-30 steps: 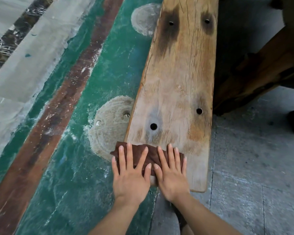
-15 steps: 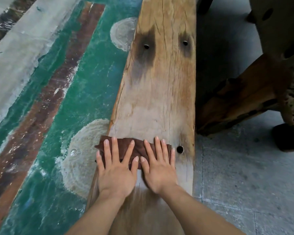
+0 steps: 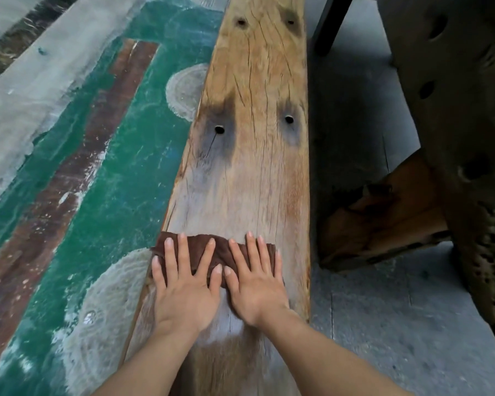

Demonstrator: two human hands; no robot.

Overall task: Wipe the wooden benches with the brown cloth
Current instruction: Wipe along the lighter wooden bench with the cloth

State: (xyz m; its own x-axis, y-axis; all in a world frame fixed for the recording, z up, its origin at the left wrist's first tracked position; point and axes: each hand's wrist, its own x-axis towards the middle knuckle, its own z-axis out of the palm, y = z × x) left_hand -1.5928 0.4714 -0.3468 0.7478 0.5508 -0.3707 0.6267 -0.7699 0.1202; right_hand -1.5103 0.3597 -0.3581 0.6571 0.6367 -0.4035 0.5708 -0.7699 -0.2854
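The left hand (image 3: 183,284) and right hand (image 3: 256,284) lie side by side, palms down, fingers straight and spread, all pointing away from the body. The two thumbs angle inward toward each other, their tips just beside one another between the hands. Behind the fingers the wrists are level, and the bare left forearm (image 3: 143,364) and right forearm (image 3: 326,355) widen apart toward the body.

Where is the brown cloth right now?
Head view, lower centre: the brown cloth lies flat across the wooden bench, pressed under the spread fingers of the left hand and right hand, its left end at the bench's left edge.
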